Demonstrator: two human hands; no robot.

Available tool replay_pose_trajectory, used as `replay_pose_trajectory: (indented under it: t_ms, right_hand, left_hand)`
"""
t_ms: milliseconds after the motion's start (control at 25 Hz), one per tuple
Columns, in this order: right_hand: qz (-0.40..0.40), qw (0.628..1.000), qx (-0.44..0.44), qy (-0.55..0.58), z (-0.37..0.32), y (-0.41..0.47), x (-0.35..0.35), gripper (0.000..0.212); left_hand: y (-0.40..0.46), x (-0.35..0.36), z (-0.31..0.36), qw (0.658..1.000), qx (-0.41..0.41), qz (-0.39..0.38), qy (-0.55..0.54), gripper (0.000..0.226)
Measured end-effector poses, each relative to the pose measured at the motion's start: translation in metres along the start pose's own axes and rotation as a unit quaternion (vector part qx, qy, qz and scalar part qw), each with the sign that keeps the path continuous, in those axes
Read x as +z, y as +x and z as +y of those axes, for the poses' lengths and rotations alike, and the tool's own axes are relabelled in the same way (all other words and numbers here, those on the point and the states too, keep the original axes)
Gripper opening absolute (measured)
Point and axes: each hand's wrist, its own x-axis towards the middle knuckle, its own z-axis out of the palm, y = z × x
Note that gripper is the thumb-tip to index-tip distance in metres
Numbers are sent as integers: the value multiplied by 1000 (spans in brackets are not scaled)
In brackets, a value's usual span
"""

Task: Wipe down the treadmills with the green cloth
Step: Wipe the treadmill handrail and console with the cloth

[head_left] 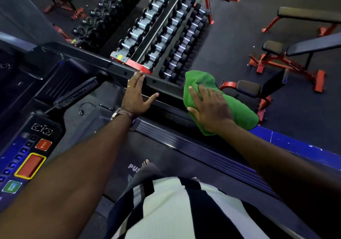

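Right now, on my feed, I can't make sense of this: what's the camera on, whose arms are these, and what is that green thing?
The one picture comes from a camera worn on a person's head, looking down. They stand on a treadmill. The right hand presses the green cloth flat on the side rail; straight fingers, no closed grip. The left hand rests open on that rail. The console is at lower left; beyond the rail are a dumbbell rack and benches.
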Motion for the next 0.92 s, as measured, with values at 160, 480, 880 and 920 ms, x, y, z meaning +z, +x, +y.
replay_pose_trajectory:
  t_ms: [160, 480, 880, 920]
  right_hand:
    - [-46, 987, 136, 73, -51, 48, -18, 58]
    - [12, 997, 2, -77, -45, 33, -3, 87]
    - [-302, 915, 35, 265, -6, 104, -29, 97]
    - [-280, 926, 38, 253, -19, 111, -31, 98]
  left_hand:
    - [-3, 3, 1, 1000, -4, 6, -10, 81]
    - [4, -3, -14, 999, 33, -2, 22, 61]
    - [19, -9, -29, 998, 62, 20, 19, 53]
    - [20, -9, -30, 997, 66, 23, 16, 53]
